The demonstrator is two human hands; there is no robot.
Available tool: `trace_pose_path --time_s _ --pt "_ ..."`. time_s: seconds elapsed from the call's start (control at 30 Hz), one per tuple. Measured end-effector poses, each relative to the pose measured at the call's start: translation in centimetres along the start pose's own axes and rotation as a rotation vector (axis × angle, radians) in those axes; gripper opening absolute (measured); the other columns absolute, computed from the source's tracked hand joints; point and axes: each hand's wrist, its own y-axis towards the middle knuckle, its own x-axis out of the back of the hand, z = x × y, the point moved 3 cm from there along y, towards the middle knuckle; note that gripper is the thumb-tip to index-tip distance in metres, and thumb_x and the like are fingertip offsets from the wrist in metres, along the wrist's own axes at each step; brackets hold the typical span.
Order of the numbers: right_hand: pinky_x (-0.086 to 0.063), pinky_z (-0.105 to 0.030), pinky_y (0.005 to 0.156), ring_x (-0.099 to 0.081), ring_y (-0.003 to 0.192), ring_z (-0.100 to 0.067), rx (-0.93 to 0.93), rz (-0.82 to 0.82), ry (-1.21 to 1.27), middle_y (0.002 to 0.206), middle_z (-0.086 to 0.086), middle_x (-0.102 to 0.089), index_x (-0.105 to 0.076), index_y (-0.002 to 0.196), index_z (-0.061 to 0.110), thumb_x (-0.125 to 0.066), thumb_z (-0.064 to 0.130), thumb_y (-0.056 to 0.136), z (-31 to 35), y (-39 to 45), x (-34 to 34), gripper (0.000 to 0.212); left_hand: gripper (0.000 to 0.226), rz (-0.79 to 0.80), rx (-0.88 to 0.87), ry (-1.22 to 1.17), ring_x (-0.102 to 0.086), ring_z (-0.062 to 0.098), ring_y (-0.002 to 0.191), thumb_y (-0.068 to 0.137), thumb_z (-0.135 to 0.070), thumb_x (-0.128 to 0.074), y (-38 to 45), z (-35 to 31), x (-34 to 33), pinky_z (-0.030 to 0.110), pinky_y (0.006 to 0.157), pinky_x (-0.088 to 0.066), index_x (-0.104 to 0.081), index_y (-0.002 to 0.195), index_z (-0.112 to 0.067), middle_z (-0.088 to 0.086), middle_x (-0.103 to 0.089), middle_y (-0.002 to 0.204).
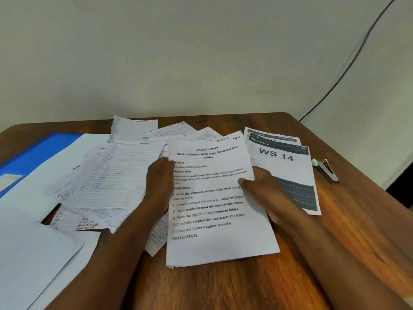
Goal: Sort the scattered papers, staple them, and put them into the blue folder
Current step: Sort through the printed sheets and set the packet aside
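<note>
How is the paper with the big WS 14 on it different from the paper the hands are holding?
The WS 14 paper has huge letters and dark bands; the held paper has small typed lines and a numbered list. The WS 14 paper lies flat on the table, partly tucked under the held paper, which the left hand and right hand grip by its sides. Both are white printed sheets.

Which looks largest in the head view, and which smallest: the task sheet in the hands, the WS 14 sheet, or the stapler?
1. Task sheet, largest as seen, though it lies nearer the camera, so true size against the next is unsure.
2. WS 14 sheet, partly covered.
3. Stapler, clearly smallest.
</note>
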Motion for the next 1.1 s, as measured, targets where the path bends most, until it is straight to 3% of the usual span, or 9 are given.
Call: trace_pose_path --time_s 0.13,0.2,0.3,0.47,0.6,0.67,0.83,1.0,1.1 --pt "-0.053 -0.02 0.081 -0.068 0.102 -0.006 0.0 0.005 -0.046 0.101 0.019 -0.072 -0.07 0.105 0.027 -0.054 0.002 0.102 0.3 -0.7 0.0 0.03 0.038 -0.104 -0.123 0.142 -0.067 0.026 0.07 0.108 -0.033 -0.049 0.7 0.8 -0.7 0.043 0.068 -0.054 -0.066 0.082 -0.011 0.011 -0.073 0.082" --pt "-0.059 -0.032 0.087 -0.072 0.101 -0.015 -0.034 -0.031 -0.069 0.102 0.011 -0.075 -0.069 0.101 0.026 -0.062 0.009 0.099 0.4 -0.5 0.9 0.018 0.037 -0.104 -0.147 0.161 -0.064 0.025 0.068 0.109 -0.031 -0.049 0.8 1.1 -0.7 0.041 0.065 -0.053 -0.067 0.086 -0.008 0.012 -0.071 0.08" --pt "-0.066 -0.043 0.073 -0.077 0.08 -0.024 -0.068 -0.232 -0.073 0.094 -0.005 -0.077 -0.063 0.111 0.021 -0.072 0.025 0.097 1.4 0.2 4.6 0.017 0.035 -0.098 -0.188 0.119 -0.063 0.025 0.068 0.108 -0.03 -0.05 0.9 1.5 -0.3 0.041 0.064 -0.051 -0.068 0.088 -0.008 0.017 -0.073 0.084" --pt "-0.047 -0.029 0.068 -0.063 0.087 -0.021 0.1 -0.695 -0.748 0.106 0.001 -0.068 -0.067 0.109 0.018 -0.069 0.028 0.097 2.9 1.1 14.5 0.016 0.034 -0.08 -0.228 0.15 -0.06 0.021 0.065 0.109 -0.027 -0.05 0.4 1.2 -0.6 0.038 0.063 -0.049 -0.064 0.082 -0.011 0.008 -0.069 0.077" --pt "-0.057 -0.047 0.09 -0.06 0.111 -0.035 -0.142 -0.692 -0.907 0.126 -0.014 -0.061 -0.063 0.125 0.018 -0.076 0.054 0.084 0.0 3.0 18.9 0.056 0.035 -0.069 -0.24 0.131 -0.059 0.023 0.065 0.11 -0.027 -0.05 0.6 1.4 -0.6 0.041 0.063 -0.049 -0.063 0.086 -0.005 0.011 -0.067 0.077" --pt "-0.059 -0.05 0.087 -0.061 0.107 -0.033 -0.169 -0.656 -0.913 0.12 -0.011 -0.064 -0.064 0.122 0.023 -0.073 0.066 0.074 -1.6 3.9 19.8 0.064 0.035 -0.057 -0.252 0.126 -0.061 0.026 0.068 0.109 -0.031 -0.05 0.7 1.7 -0.6 0.046 0.065 -0.052 -0.064 0.087 -0.007 0.017 -0.07 0.082" --pt "-0.062 -0.048 0.079 -0.067 0.092 -0.028 -0.161 -0.712 -0.893 0.106 -0.005 -0.07 -0.068 0.112 0.029 -0.068 0.075 0.072 -3.7 5.6 20.9 0.061 0.034 -0.054 -0.253 0.121 -0.064 0.028 0.071 0.108 -0.033 -0.05 1.1 2.1 -0.3 0.055 0.069 -0.057 -0.064 0.085 -0.012 0.018 -0.073 0.086" --pt "-0.062 -0.043 0.073 -0.067 0.081 -0.024 -0.136 -0.736 -0.873 0.094 -0.003 -0.071 -0.07 0.097 0.025 -0.072 0.063 0.085 -3.1 5.3 20.1 0.04 0.035 -0.039 -0.223 0.074 -0.066 0.023 0.072 0.11 -0.028 -0.052 0.9 1.8 -0.3 0.043 0.07 -0.053 -0.065 0.079 -0.017 0.004 -0.073 0.081" --pt "-0.062 -0.043 0.072 -0.065 0.075 -0.023 -0.156 -0.759 -0.835 0.086 -0.002 -0.068 -0.066 0.088 0.023 -0.071 0.058 0.09 -3.1 5.2 20.1 0.036 0.033 -0.02 -0.212 0.053 -0.072 0.028 0.077 0.11 -0.027 -0.052 0.9 1.8 -0.4 0.05 0.074 -0.058 -0.069 0.083 -0.018 0.007 -0.077 0.086"
